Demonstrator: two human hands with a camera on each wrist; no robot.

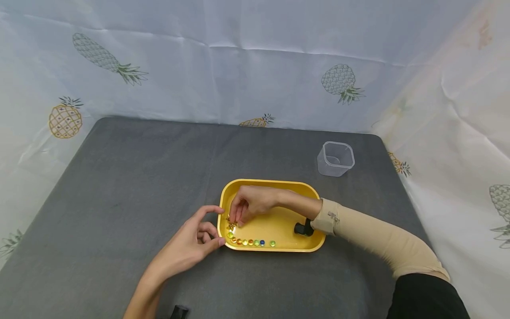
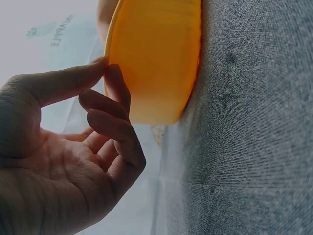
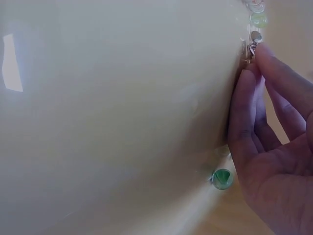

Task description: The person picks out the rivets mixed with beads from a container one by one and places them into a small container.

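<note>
A yellow tray (image 1: 275, 228) with rounded corners lies on the grey table. My left hand (image 1: 187, 243) holds its left end, thumb and index finger at the rim and the other fingers curled. Inside, at the tray's left end, my right hand (image 1: 255, 203) reaches down to a small cluster of gold-coloured pieces (image 1: 231, 225). Its thumb and fingertips pinch a small shiny piece (image 3: 253, 49), partly hidden by the fingers. Several glass marbles (image 1: 250, 242) in yellow, orange, green and blue line the tray's near side. A green-swirled marble (image 3: 222, 179) shows below the right hand.
A clear plastic container (image 1: 336, 159) without a lid stands behind the tray to the right. A black wrist device (image 1: 304, 228) hangs under the right forearm, over the tray. Pineapple-print cloth (image 1: 223, 79) hangs behind the table (image 1: 131, 190).
</note>
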